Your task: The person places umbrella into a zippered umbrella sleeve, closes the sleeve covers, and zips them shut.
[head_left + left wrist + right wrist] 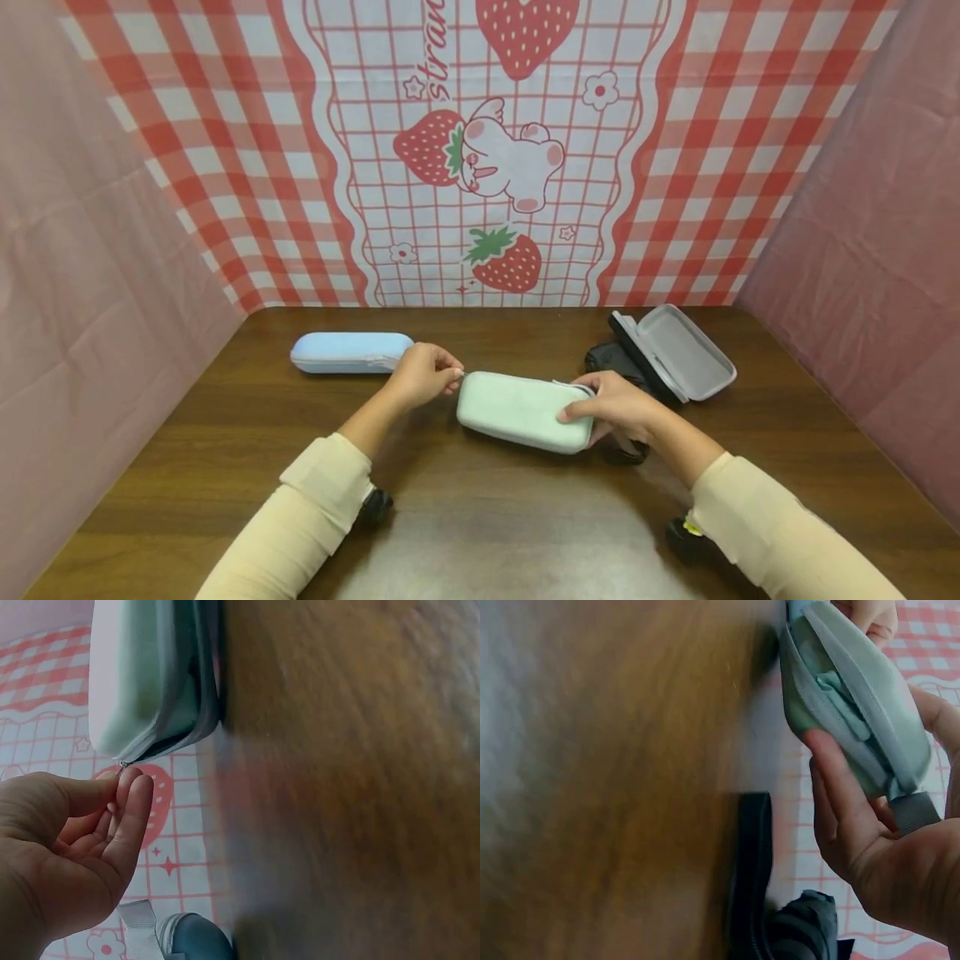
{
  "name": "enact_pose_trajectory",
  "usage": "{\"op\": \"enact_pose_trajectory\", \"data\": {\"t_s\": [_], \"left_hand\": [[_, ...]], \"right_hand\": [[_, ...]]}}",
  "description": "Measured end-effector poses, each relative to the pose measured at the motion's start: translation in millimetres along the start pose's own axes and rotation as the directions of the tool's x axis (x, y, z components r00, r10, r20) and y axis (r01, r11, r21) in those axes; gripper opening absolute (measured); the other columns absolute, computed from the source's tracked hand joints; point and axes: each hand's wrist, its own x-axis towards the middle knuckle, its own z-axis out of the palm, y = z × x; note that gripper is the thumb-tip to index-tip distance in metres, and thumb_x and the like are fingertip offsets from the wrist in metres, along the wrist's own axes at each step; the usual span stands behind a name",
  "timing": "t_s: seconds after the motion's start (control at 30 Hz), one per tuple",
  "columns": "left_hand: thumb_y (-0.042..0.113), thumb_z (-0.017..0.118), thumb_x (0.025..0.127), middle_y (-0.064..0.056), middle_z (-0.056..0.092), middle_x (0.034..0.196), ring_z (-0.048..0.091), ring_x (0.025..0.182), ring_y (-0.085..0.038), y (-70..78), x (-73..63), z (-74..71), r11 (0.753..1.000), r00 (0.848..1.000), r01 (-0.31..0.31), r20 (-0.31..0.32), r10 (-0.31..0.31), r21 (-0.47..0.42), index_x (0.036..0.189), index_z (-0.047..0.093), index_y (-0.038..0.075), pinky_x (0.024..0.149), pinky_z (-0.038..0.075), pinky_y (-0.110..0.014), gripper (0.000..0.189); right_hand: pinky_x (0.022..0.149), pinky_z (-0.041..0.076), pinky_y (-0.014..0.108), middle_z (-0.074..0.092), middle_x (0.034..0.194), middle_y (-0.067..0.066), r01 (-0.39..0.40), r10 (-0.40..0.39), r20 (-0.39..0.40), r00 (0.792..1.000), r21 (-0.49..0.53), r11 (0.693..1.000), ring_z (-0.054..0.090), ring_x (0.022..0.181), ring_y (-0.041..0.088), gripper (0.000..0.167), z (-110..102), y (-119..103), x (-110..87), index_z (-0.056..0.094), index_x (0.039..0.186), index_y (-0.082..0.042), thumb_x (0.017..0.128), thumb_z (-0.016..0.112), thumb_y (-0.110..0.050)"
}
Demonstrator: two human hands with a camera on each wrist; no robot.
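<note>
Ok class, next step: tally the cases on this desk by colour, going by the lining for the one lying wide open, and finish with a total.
Pale blue case: 1
Pale green case: 1
Grey-lined open case: 1
Total: 3 cases

The dark brown, wood-grained tabletop [480, 508] is backed by a hanging cloth [247, 167] in red-and-white gingham; its middle is taken up by a wavy-edged white panel [375, 217], crossed by a thin red grid and printed sideways with strawberries [507, 263], flowers [600, 91] and a white winged creature [513, 162]; both sides are closed off by plain pink drapes [97, 250], lightly creased; a pale sheen is cast on the wood's near part.
</note>
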Motion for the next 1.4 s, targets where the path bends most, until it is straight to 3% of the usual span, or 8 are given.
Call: {"op": "enact_pose_trajectory", "data": {"t_s": [0.2, 0.3, 0.4, 0.6, 0.8, 1.0, 1.23, 1.4], "left_hand": [[0.003, 0.066, 0.091, -0.005, 0.068, 0.067, 0.065, 0.058, -0.012, 3.1, 2.3, -3.7, 0.997, 1.0, 0.0, -0.011, 0.001, 0.081, 0.084, 0.072, -0.003, 0.055, 0.054, -0.024, 0.011], [0.004, 0.066, 0.091, -0.004, 0.068, 0.066, 0.064, 0.058, -0.011, 3.2, 4.1, -4.7, 0.994, 1.0, -0.002, 0.0, 0.002, 0.111, 0.084, 0.072, -0.003, 0.055, 0.053, -0.024, 0.012], [0.005, 0.066, 0.092, -0.003, 0.067, 0.065, 0.064, 0.057, -0.011, 1.7, 6.4, -4.2, 0.991, 1.0, 0.004, 0.01, -0.005, 0.135, 0.084, 0.072, -0.002, 0.054, 0.052, -0.023, 0.012], [0.002, 0.066, 0.091, -0.008, 0.068, 0.065, 0.066, 0.058, -0.016, -2.3, 9.5, -1.7, 0.988, 0.998, 0.024, 0.059, -0.033, 0.155, 0.082, 0.072, -0.004, 0.055, 0.055, -0.024, 0.012], [0.002, 0.067, 0.089, -0.004, 0.067, 0.064, 0.064, 0.055, -0.012, -10.3, 8.7, -1.8, 0.972, 0.995, -0.054, 0.093, 0.033, 0.227, 0.082, 0.072, -0.003, 0.053, 0.053, -0.023, 0.01], [0.005, 0.07, 0.086, 0.002, 0.066, 0.06, 0.06, 0.055, -0.008, -12.8, 9.0, -2.6, 0.901, 0.976, -0.214, 0.122, 0.18, 0.378, 0.082, 0.076, 0.002, 0.058, 0.049, -0.023, 0.008], [0.001, 0.068, 0.08, 0.002, 0.068, 0.069, 0.061, 0.066, -0.013, -15.4, 9.9, -0.8, 0.745, 0.92, -0.39, 0.195, 0.34, 0.542, 0.069, 0.073, 0.008, 0.065, 0.052, -0.031, 0.014], [0.001, 0.066, 0.074, 0.01, 0.044, 0.052, 0.038, 0.052, -0.007, -18.0, 13.2, -0.3, 0.721, 0.905, -0.423, 0.214, 0.368, 0.549, 0.054, 0.056, 0.014, 0.052, 0.038, -0.023, 0.026]], "right_hand": [[0.067, 0.058, 0.038, 0.058, 0.116, 0.022, 0.027, -0.05, -0.12, 0.992, -0.185, 0.982, 0.063, 0.084, 0.021, 0.062, -5.6, -2.5, 10.5, 0.056, 0.127, 0.009, 0.076, 0.082, -0.015], [0.073, 0.056, 0.039, 0.058, 0.119, 0.021, 0.063, -0.12, -0.137, 0.983, -0.361, 0.93, 0.06, 0.093, 0.024, 0.06, -8.4, -3.7, 12.4, 0.059, 0.127, 0.003, 0.079, 0.081, -0.023], [0.079, 0.051, 0.043, 0.062, 0.119, 0.017, 0.144, -0.254, -0.117, 0.96, -0.573, 0.807, 0.058, 0.098, 0.027, 0.053, -8.0, -6.8, 12.0, 0.063, 0.124, -0.003, 0.081, 0.079, -0.03], [0.085, 0.046, 0.049, 0.059, 0.13, 0.02, 0.35, -0.524, 0.064, 0.849, -0.811, 0.468, 0.053, 0.118, 0.039, 0.025, 2.5, -17.9, 13.5, 0.072, 0.11, -0.006, 0.086, 0.069, -0.009], [0.081, 0.051, 0.044, 0.062, 0.125, 0.017, 0.501, -0.575, 0.266, 0.774, -0.812, 0.299, 0.057, 0.115, 0.036, 0.025, 19.9, -24.5, 16.1, 0.071, 0.11, -0.01, 0.086, 0.068, -0.004], [0.069, 0.054, 0.039, 0.069, 0.108, 0.006, 0.471, -0.586, 0.279, 0.761, -0.858, 0.204, 0.065, 0.096, 0.025, 0.026, 27.9, -23.1, 15.2, 0.071, 0.112, -0.013, 0.086, 0.074, -0.011], [0.059, 0.052, 0.034, 0.07, 0.107, 0.005, 0.428, -0.61, 0.27, 0.745, -0.895, 0.126, 0.066, 0.091, 0.025, 0.029, 35.1, -19.5, 13.8, 0.071, 0.115, -0.014, 0.086, 0.074, -0.014], [0.058, 0.052, 0.035, 0.07, 0.105, 0.005, 0.38, -0.604, 0.24, 0.759, -0.918, 0.112, 0.065, 0.088, 0.025, 0.029, 41.3, -20.7, 10.5, 0.072, 0.114, -0.015, 0.086, 0.075, -0.016]]}}
